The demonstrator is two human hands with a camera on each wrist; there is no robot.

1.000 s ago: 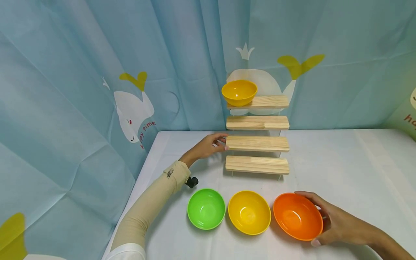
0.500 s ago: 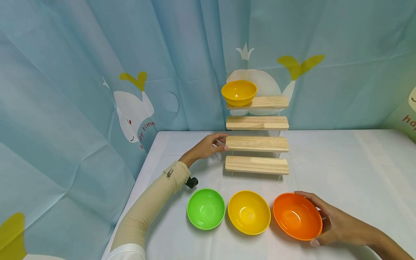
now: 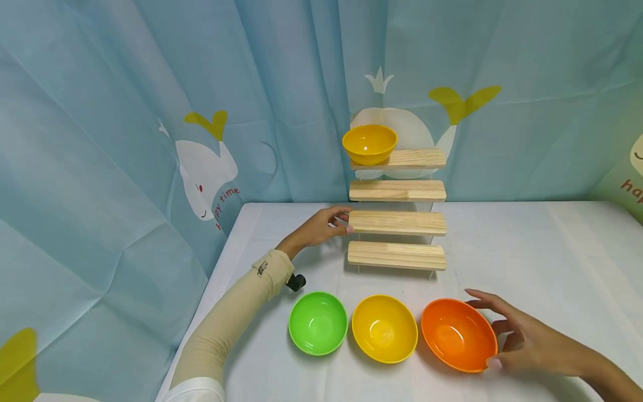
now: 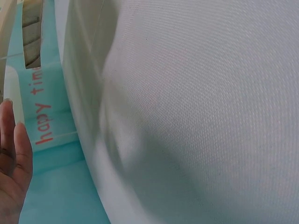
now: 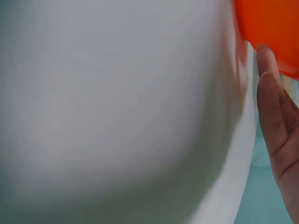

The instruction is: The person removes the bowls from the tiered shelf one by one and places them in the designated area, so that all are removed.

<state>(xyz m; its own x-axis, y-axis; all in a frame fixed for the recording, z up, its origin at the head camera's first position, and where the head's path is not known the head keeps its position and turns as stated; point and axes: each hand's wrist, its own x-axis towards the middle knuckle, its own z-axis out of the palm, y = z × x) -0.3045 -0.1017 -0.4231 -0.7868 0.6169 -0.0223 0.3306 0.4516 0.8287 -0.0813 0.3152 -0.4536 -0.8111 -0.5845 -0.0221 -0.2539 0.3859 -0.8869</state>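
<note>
My left hand (image 3: 324, 226) holds the left end of a plank on the tiered wooden display stand (image 3: 397, 222), thumb at the front edge and fingers behind. In the left wrist view only part of that hand (image 4: 15, 163) shows, at the edge. My right hand (image 3: 527, 340) is spread beside an orange bowl (image 3: 458, 334), its thumb tip right at the rim and its forefinger off the rim. In the right wrist view fingertips overlap the orange bowl (image 5: 271, 32). A yellow bowl (image 3: 384, 329) and a green bowl (image 3: 318, 324) stand left of it in a row.
Another yellow bowl (image 3: 369, 144) sits on the left of the stand's top plank. Everything stands on a white-covered table (image 3: 532, 251). A blue curtain (image 3: 301, 100) with whale prints hangs behind and at the left. A black device (image 3: 296, 282) shows at the left wrist.
My right hand has loosened from the orange bowl; its fingers have lifted off the rim and shifted slightly to the right. The left hand and the bowls have stayed in place.
</note>
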